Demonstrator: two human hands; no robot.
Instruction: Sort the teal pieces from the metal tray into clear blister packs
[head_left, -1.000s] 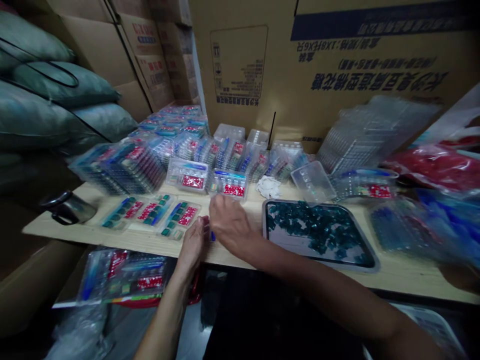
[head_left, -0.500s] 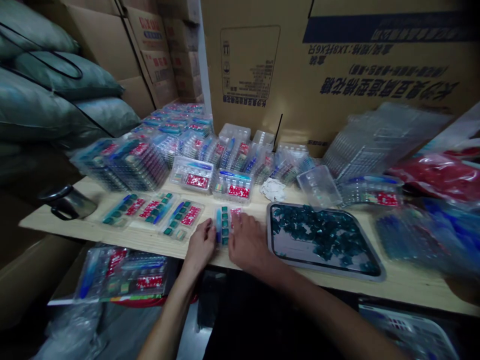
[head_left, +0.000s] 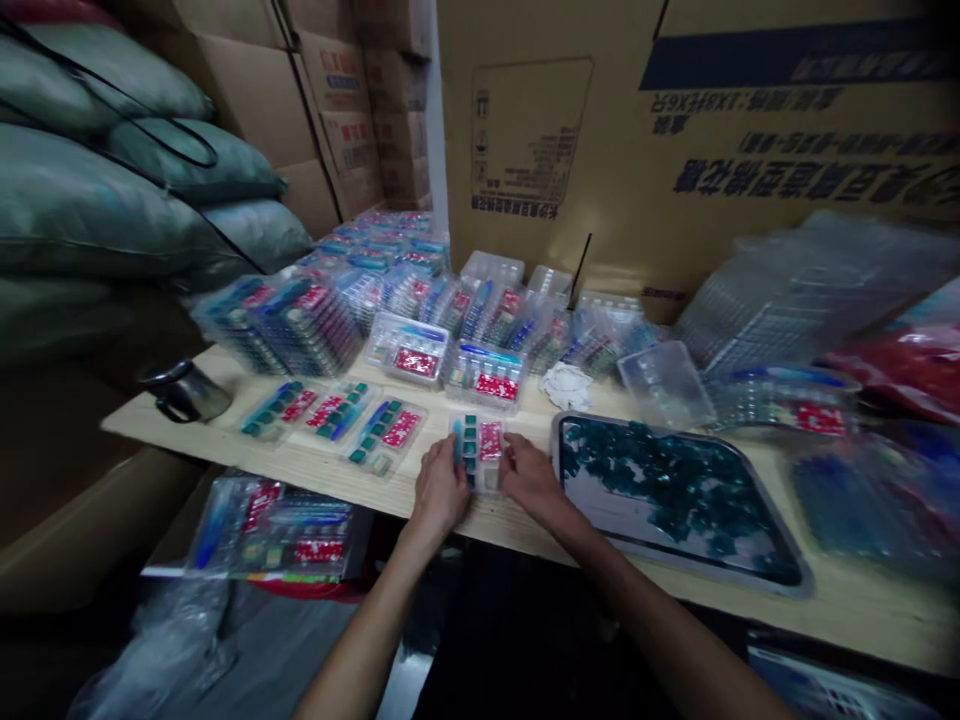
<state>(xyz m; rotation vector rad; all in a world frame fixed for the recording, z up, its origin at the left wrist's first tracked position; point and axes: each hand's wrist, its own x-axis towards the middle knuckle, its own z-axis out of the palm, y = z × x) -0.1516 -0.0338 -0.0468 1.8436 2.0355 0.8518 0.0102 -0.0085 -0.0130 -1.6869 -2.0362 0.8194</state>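
Left hand and right hand grip a clear plastic blister tray from either side, fingers lightly curved, not clenched. The tray lies on the bench near its front edge, its long axis pointing straight away from the person. Both hands sit about equally close, at its near end.

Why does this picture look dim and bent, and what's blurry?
Head view: corners fall dark; the tan cardboard box and pale wooden table bow from wide-angle distortion; clear plastic trays at right smear; the teal-and-red blister tray at centre stays sharper.
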